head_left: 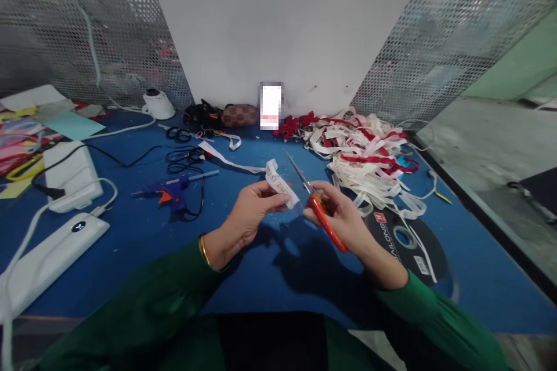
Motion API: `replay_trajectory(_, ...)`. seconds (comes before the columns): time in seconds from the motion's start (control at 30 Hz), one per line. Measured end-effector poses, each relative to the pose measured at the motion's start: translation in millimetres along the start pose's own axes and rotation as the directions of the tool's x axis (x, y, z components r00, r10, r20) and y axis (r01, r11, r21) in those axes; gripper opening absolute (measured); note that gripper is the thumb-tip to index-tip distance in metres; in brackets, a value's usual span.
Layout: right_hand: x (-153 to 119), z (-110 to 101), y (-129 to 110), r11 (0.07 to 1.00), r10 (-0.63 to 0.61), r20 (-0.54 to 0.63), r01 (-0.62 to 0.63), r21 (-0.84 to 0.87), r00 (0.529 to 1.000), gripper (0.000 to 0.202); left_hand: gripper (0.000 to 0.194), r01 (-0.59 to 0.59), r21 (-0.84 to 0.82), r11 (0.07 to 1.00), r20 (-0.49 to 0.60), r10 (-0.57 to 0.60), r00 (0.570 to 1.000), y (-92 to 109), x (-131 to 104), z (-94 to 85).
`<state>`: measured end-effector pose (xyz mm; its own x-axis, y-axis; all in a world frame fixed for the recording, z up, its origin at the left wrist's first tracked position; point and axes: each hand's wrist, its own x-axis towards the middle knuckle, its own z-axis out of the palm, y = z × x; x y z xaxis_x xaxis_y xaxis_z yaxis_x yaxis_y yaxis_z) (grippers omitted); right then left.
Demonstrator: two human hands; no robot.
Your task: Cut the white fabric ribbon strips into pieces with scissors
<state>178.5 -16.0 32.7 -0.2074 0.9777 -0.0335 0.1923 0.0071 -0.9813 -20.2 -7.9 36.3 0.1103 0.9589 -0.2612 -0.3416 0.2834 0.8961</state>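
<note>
Between the thumb and fingers of my left hand (256,208) is a white printed ribbon (281,184). One end of it hangs toward my right hand, and a length trails back over the table to the left. My right hand (337,214) is closed on red-handled scissors (321,214), whose metal blades point up and to the left, just beside the ribbon. My right fingertips are close to the ribbon's end; whether they touch it I cannot tell. A shadow of both hands falls on the blue table (252,295) below.
A heap of white and red ribbons (365,156) lies at the right, by a black spool (409,243). Left are a blue glue gun (174,191), black cables, a white power strip (72,174) and a power bank (47,261). A lit, blurred screen (270,107) stands against the white board (282,29).
</note>
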Motion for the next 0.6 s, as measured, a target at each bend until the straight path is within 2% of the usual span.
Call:
replay_trajectory(0.13, -8, -10, -1, 0.970, -0.045, 0.087, 0.065, -0.236, 0.995, 0.053, 0.018, -0.081, -0.018, 0.997, -0.077, 0.080, 0.994, 14, 4, -7.8)
replay_trajectory(0.23, -14, -11, -3, 0.948, -0.025, 0.129, 0.064, -0.310, 0.991, 0.055, 0.017, -0.118, -0.042, 0.992, -0.108, 0.113, 0.988, 18, 7, -11.8)
replay_trajectory(0.4, -19, -10, -5, 0.923, 0.002, 0.157, 0.058, -0.380, 0.988, 0.053, 0.017, -0.111, -0.057, 0.992, -0.116, 0.104, 0.988, 18, 8, -14.1)
replay_trajectory(0.6, -21, -11, -10, 0.838, -0.070, 0.161, 0.146, -0.526, 0.984, 0.052, 0.026, -0.095, -0.072, 0.993, -0.123, 0.085, 0.989, 18, 6, -12.5)
